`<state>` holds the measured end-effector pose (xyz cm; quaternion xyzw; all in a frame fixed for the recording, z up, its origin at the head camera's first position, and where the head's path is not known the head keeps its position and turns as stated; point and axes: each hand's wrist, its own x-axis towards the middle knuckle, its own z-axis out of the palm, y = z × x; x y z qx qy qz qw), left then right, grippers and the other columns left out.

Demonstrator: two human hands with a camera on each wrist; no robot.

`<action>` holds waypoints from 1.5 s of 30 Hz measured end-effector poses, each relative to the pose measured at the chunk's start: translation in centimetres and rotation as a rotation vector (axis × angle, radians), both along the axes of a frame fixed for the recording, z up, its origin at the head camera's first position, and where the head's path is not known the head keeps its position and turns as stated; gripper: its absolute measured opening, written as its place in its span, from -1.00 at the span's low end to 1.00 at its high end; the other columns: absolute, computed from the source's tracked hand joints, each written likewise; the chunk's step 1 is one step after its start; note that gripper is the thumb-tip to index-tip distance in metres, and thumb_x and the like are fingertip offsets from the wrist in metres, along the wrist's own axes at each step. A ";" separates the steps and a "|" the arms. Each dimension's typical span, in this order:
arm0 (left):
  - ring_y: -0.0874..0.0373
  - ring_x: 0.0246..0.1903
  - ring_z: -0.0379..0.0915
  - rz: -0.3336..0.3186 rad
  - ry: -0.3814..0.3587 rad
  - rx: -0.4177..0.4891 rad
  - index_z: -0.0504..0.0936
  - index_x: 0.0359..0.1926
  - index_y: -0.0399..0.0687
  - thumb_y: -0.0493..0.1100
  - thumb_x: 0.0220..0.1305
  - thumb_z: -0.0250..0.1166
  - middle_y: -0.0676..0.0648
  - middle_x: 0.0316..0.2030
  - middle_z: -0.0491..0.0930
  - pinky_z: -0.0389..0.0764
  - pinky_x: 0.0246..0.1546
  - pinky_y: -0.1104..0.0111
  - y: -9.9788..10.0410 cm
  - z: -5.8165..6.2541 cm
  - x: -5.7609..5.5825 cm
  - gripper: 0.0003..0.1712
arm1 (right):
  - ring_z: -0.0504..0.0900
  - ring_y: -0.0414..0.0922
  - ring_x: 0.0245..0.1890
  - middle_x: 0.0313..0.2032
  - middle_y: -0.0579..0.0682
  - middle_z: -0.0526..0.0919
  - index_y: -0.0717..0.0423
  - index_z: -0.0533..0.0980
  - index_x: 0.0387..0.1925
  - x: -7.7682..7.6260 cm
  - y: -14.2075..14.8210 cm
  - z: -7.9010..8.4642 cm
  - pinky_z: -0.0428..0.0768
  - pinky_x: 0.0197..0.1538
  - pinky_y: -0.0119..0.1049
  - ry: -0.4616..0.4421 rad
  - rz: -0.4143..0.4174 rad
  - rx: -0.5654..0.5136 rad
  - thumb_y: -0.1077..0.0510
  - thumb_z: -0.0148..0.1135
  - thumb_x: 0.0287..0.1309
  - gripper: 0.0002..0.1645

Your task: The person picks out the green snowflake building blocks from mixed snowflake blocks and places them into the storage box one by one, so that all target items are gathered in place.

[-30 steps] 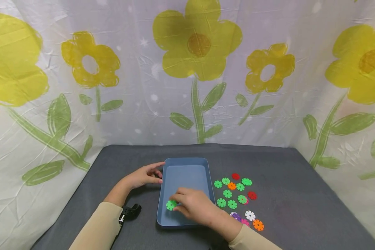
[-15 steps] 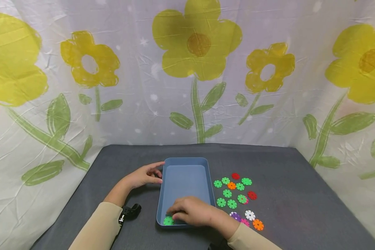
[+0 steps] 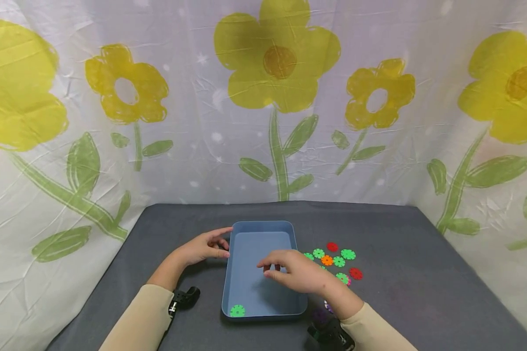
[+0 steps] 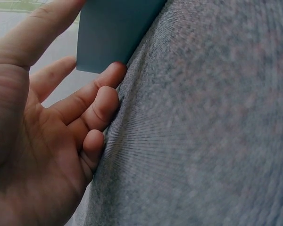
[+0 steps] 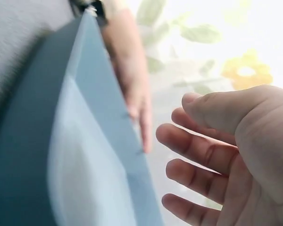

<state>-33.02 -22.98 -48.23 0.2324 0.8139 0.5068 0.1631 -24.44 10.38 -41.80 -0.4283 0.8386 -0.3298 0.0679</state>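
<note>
while the left wall of the blue tray (image 3: 250,258) is touched by the left hand (image 3: 202,248), whose fingers are relaxed and set apart, sliding on the dark surface (image 3: 395,273) is probably meant to be prevented. above the tray, the right hand (image 3: 296,270) is held with its fingers loosely parted and nothing gripped, perhaps so that what lies below is not disturbed. one green disc (image 3: 237,311) is laid flat in the tray's near left corner, where, it may be judged, straying is checked by two walls. loose discs (image 3: 348,254) in green, red and orange are spread on the surface right of the tray, presumably to be reachable singly; some are hidden by the right arm (image 3: 342,296). no brand, label or writing can be read, even on the flowered curtain (image 3: 193,146).
</note>
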 end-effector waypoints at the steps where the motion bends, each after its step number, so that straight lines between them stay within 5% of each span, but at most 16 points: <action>1: -0.01 -0.22 0.50 -0.002 0.000 -0.001 0.11 0.62 -0.10 -0.14 0.34 0.45 -0.18 -0.04 0.58 0.50 -0.17 0.16 0.0 0.0 0.0 -0.02 | 0.53 -0.30 -0.17 -0.12 -0.27 0.67 -0.03 0.65 0.17 -0.1 0.4 0.3 0.58 -0.07 -0.19 0.005 -0.014 -0.020 0.08 0.24 0.47 -0.69; 12: 0.00 -0.21 0.50 -0.020 0.007 -0.005 0.09 0.62 -0.10 -0.14 0.36 0.43 -0.17 -0.03 0.58 0.50 -0.17 0.18 0.0 -0.1 -0.1 -0.03 | 0.56 -0.23 -0.20 -0.21 -0.26 0.61 -0.06 0.64 0.17 -1.3 4.4 2.5 0.56 -0.02 -0.20 0.026 -0.180 -0.107 -0.02 0.22 0.48 -0.66; 20: 0.00 -0.23 0.49 -0.009 0.005 -0.004 0.10 0.62 -0.09 -0.14 0.34 0.44 -0.20 -0.03 0.58 0.49 -0.17 0.17 -0.2 -0.3 -0.2 -0.02 | 0.55 -0.10 -0.25 -0.21 -0.14 0.63 0.02 0.65 0.16 -2.6 7.6 3.2 0.55 -0.16 -0.19 0.019 -0.367 -0.130 0.05 0.27 0.45 -0.66; 33: 0.02 -0.27 0.46 -0.001 -0.004 0.002 0.11 0.62 -0.09 -0.13 0.33 0.46 -0.20 -0.03 0.58 0.48 -0.17 0.18 -0.1 -0.2 -0.2 -0.02 | 0.42 -0.05 -0.42 -0.41 -0.02 0.48 0.16 0.63 0.16 -5.8 11.1 0.1 0.41 -0.31 -0.20 -0.077 -0.548 -0.134 0.09 0.26 0.45 -0.64; 45: 0.01 -0.24 0.47 -0.002 -0.003 -0.011 0.12 0.62 -0.05 -0.12 0.33 0.46 -0.17 -0.03 0.57 0.49 -0.14 0.15 -0.3 -0.5 -0.5 -0.02 | 0.39 -0.10 -0.50 -0.46 -0.03 0.50 0.24 0.66 0.10 -6.9 11.2 -2.8 0.39 -0.37 -0.19 -0.130 -0.605 0.069 0.11 0.39 0.32 -0.60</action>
